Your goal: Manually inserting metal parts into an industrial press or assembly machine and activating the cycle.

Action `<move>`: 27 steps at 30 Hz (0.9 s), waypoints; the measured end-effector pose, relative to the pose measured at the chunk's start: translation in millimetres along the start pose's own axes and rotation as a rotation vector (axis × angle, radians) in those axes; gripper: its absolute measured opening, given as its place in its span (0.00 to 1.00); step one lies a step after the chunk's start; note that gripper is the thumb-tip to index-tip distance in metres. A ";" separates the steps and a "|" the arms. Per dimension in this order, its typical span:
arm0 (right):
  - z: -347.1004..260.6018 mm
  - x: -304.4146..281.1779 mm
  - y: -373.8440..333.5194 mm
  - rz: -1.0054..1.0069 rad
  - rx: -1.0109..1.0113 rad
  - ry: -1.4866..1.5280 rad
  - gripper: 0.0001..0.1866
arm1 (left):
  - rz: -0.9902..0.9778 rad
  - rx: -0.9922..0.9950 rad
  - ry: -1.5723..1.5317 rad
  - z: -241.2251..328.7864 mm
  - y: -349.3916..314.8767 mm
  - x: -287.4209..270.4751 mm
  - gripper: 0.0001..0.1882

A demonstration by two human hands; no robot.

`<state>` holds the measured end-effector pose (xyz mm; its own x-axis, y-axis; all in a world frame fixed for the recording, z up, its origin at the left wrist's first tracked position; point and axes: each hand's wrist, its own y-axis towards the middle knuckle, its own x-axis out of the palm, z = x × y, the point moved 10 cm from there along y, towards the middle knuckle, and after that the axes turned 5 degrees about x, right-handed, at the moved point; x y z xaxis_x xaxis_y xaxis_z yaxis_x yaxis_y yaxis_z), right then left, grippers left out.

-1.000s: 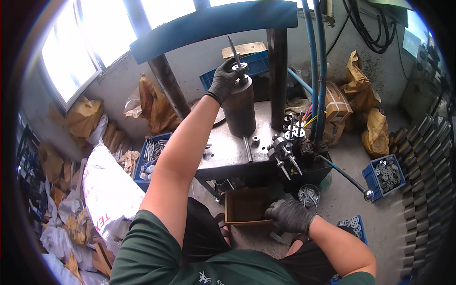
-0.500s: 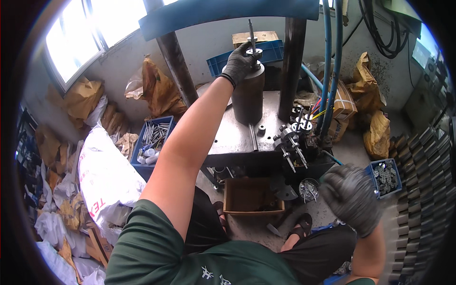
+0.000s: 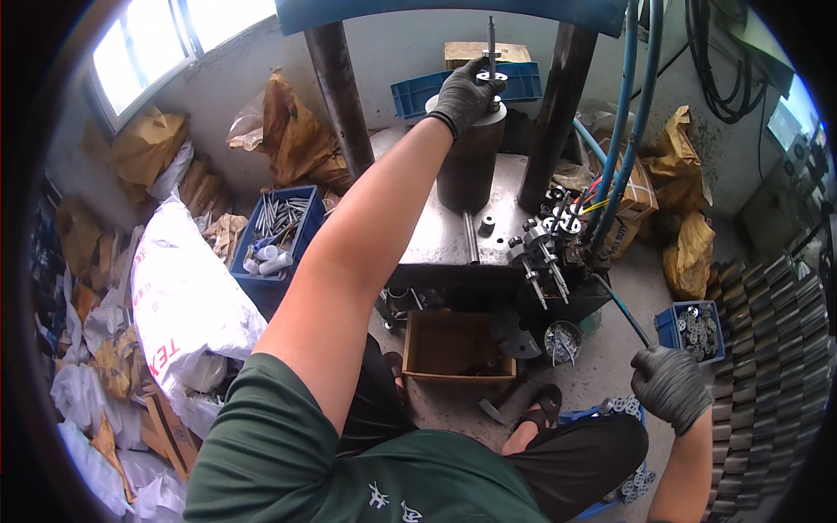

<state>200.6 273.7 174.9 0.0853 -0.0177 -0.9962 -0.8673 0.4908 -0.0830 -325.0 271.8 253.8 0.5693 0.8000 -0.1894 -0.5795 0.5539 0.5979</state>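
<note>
My left hand [image 3: 465, 94], in a dark glove, reaches up and grips a thin metal rod with a disc [image 3: 491, 63] standing upright on a dark steel cylinder [image 3: 469, 167] on the press table [image 3: 433, 235]. My right hand [image 3: 670, 384], also gloved, hangs low at the right above a blue crate of small round metal parts [image 3: 624, 410] by my knee. Its fingers are curled; whether it holds a part is not visible.
Two dark press columns [image 3: 341, 91] flank the cylinder. Valve levers and blue hoses [image 3: 553, 248] crowd the table's right edge. A cardboard box [image 3: 451, 346] sits below, blue bins [image 3: 274, 227] of parts left and right [image 3: 695, 329], white sacks [image 3: 179, 292] at left.
My right hand moved from the box below the press out to the right, over the blue crate by my knee. My left hand stayed on the rod atop the cylinder.
</note>
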 end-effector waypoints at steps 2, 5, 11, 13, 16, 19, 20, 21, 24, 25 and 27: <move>-5.0 13.0 -7.0 -0.014 -0.011 -0.017 0.08 | -0.028 0.071 0.134 1.5 2.8 4.8 0.30; -3.6 21.5 -17.0 0.036 0.043 0.042 0.07 | 0.008 0.171 0.192 6.3 3.3 3.7 0.29; -5.4 23.8 -20.3 0.070 0.023 0.049 0.08 | 0.018 0.119 0.207 6.7 1.3 1.0 0.29; -5.6 21.7 -17.7 0.055 0.022 0.063 0.08 | 0.018 0.134 0.237 11.5 0.6 0.4 0.30; -6.6 14.4 -14.0 0.050 0.015 0.070 0.09 | -0.033 0.063 0.099 6.1 0.7 4.4 0.30; -5.2 6.6 -9.7 0.044 0.018 0.088 0.09 | -0.015 0.068 0.168 6.1 2.3 3.3 0.30; -4.4 5.0 -8.3 0.035 0.021 0.109 0.09 | -0.008 0.063 0.177 5.3 2.7 3.1 0.30; -3.8 3.2 -6.9 0.035 0.022 0.110 0.09 | -0.001 0.077 0.143 6.6 3.2 3.1 0.31; -0.6 -4.0 -4.2 0.071 0.028 0.202 0.08 | 0.003 0.074 0.098 7.2 2.8 3.6 0.31; 1.5 -5.4 -3.7 0.081 0.038 0.229 0.09 | -0.007 0.035 0.086 3.9 2.1 4.4 0.31; 4.6 -5.9 -3.1 0.091 0.049 0.257 0.10 | -0.001 0.045 0.098 6.7 0.7 2.9 0.31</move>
<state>205.1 276.3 181.2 -0.1240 -0.1888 -0.9742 -0.8403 0.5421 0.0019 -319.8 272.9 258.9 0.5086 0.8194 -0.2644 -0.5509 0.5457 0.6314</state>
